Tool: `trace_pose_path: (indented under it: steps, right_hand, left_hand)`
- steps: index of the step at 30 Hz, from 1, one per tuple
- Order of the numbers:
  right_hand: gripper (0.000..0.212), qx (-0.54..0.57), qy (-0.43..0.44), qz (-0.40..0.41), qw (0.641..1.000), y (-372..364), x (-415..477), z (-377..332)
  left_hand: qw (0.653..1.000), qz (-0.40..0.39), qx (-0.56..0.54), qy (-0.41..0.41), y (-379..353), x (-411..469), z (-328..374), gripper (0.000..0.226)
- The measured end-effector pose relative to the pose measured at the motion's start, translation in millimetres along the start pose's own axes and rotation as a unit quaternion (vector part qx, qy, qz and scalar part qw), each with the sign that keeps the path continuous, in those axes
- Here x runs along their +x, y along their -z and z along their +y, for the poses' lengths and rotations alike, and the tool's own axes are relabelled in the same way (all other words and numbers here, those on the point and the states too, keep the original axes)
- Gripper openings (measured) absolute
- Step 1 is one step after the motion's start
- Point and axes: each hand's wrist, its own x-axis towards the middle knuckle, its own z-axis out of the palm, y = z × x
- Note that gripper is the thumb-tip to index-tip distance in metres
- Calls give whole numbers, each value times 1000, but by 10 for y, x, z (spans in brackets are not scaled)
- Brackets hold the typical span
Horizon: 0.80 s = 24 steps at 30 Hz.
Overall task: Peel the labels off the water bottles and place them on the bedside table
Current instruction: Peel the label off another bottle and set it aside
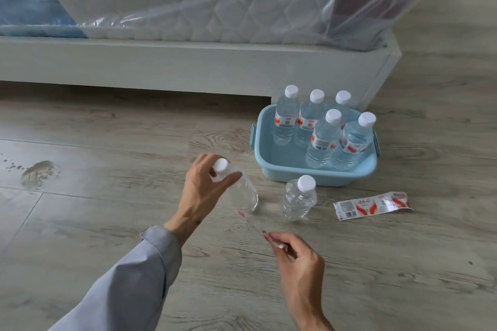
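While hands (pixel 205 188) (pixel 300 263) peel label (pixel 256 226) off bottle (pixel 247 193): five labelled bottles (pixel 324 140), seemingly.

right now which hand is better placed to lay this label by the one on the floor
Right. The right hand pinches the half-peeled label, and the floor label lies on its side; the left hand grips the bottle by its top.

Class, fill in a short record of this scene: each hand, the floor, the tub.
Left hand: grips clear plastic bottle below its white cap
Right hand: pinches red-and-white label strip stretching from that bottle
Grey wood-look floor: one bare capped bottle standing; one peeled label lying flat
Light blue plastic tub: five capped bottles upright, labels visible on four
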Motion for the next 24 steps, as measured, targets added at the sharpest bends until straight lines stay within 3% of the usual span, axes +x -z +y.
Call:
trace_pose_path:
  steps: [2,4,8,11,20,24]
  right_hand:
    - [26,18,-32,28,999,57,-34,51]
    - [25,17,-35,56,998,121,-17,76]
    - [19,-2,-20,98,995,200,99,47]
    - [20,-12,-1,104,994,207,129,-23]
    - [21,-55,-10,133,990,480,-51,154]
    - [14,-62,-89,216,970,758,-69,327]
  left_hand:
    - [999,37,-20,21,-16,15,-17,27]
    - [999,24,-38,23,-1,6,-61,25]
    - [985,-111,-129,-2,66,-37,-102,41]
    - [984,-150,-75,-52,-35,-51,-54,43]
    - [998,23,-35,-55,-421,5,6,17]
    - [996,77,-28,-46,-474,102,32,15]
